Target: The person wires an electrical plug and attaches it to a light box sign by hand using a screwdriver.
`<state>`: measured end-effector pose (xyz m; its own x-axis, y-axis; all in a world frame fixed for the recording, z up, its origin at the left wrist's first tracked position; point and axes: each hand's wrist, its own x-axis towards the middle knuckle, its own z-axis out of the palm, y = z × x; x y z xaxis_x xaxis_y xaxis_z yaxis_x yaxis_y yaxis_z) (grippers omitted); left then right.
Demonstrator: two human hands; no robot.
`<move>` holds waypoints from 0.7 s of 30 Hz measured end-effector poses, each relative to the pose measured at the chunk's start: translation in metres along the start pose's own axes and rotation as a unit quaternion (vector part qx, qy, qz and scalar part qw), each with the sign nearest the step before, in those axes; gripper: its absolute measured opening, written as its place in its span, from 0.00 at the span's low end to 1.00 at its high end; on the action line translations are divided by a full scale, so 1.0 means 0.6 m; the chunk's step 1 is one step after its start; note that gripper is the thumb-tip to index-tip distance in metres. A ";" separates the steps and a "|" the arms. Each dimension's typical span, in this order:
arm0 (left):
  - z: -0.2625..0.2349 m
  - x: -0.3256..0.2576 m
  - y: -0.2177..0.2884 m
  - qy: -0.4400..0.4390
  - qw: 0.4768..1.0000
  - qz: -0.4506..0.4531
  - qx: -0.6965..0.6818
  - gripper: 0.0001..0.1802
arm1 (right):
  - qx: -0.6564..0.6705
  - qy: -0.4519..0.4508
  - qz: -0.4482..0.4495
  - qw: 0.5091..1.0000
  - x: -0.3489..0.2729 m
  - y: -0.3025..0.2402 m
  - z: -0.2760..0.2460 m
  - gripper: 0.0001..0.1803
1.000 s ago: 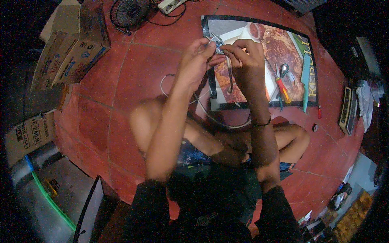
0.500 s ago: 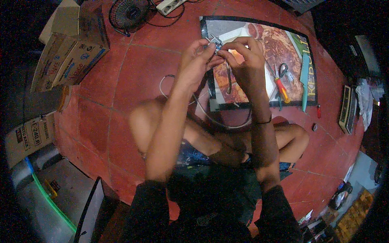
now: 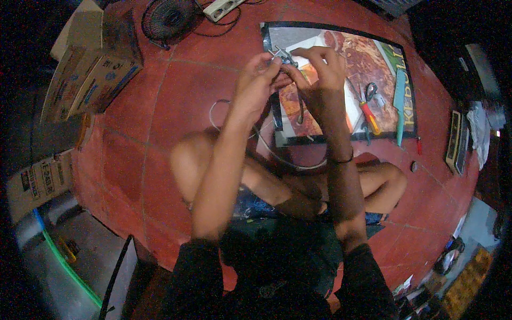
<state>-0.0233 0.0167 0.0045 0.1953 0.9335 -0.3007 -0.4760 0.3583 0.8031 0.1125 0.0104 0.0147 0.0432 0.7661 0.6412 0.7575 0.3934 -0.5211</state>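
Hands (image 3: 290,69) pinching small metal part (image 3: 281,57), scissors (image 3: 369,92), screwdriver (image 3: 370,117) nearby

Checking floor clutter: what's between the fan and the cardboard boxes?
Bare red tile floor between the fan and the cardboard boxes, per head view.

Floor (image 3: 176,106): red-brown tiles w/ thin grout lines. Printed mat (image 3: 373,64): black border, reddish-brown food pic, white patch, green strip at right w/ yellow lettering. Screwdriver (image 3: 369,116): red-orange handle. Cardboard boxes (image 3: 90,74): tan w/ blue print. Cable (image 3: 277,154): white. Fan (image 3: 169,18): black. Hose (image 3: 64,261): green.
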 end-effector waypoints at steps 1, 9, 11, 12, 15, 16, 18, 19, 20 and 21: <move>0.002 0.000 -0.003 -0.004 1.000 -0.002 -0.001 0.14 | -0.007 -0.008 -0.018 1.000 -0.003 0.004 0.002 0.08; -0.002 0.000 -0.009 0.007 1.000 0.022 0.011 0.15 | 0.007 -0.031 -0.016 0.999 -0.007 -0.003 -0.004 0.08; 0.001 0.003 -0.011 0.026 0.999 0.017 0.014 0.13 | 0.012 -0.033 -0.032 0.999 -0.009 0.008 -0.003 0.09; 0.003 0.005 -0.012 0.036 0.999 0.015 0.015 0.12 | -0.005 -0.033 -0.037 0.999 -0.012 0.013 -0.005 0.09; 0.005 0.007 -0.014 0.023 1.000 -0.004 0.016 0.11 | -0.033 -0.036 -0.023 0.999 -0.016 0.010 -0.010 0.08; 0.003 0.009 -0.015 0.022 1.000 -0.003 0.017 0.11 | -0.045 -0.038 -0.009 0.998 -0.014 0.005 -0.011 0.08; -0.005 0.014 -0.019 0.009 0.999 0.005 0.030 0.11 | -0.047 -0.039 0.009 0.998 -0.014 -0.001 -0.007 0.09; -0.001 0.011 -0.019 0.006 1.000 0.005 0.027 0.11 | -0.053 -0.043 0.025 0.997 -0.015 0.000 -0.007 0.09; 0.003 0.005 -0.020 0.026 0.999 0.001 0.023 0.10 | -0.057 -0.044 0.024 0.997 -0.016 0.002 -0.005 0.09; 0.006 0.002 -0.020 0.046 0.999 -0.002 0.018 0.10 | -0.046 -0.029 0.029 0.998 -0.017 0.004 -0.003 0.10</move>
<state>-0.0143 0.0138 -0.0035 0.1164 0.9300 -0.3486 -0.4436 0.3627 0.8195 0.1149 0.0025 0.0081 0.0524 0.8156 0.5762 0.8112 0.3018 -0.5009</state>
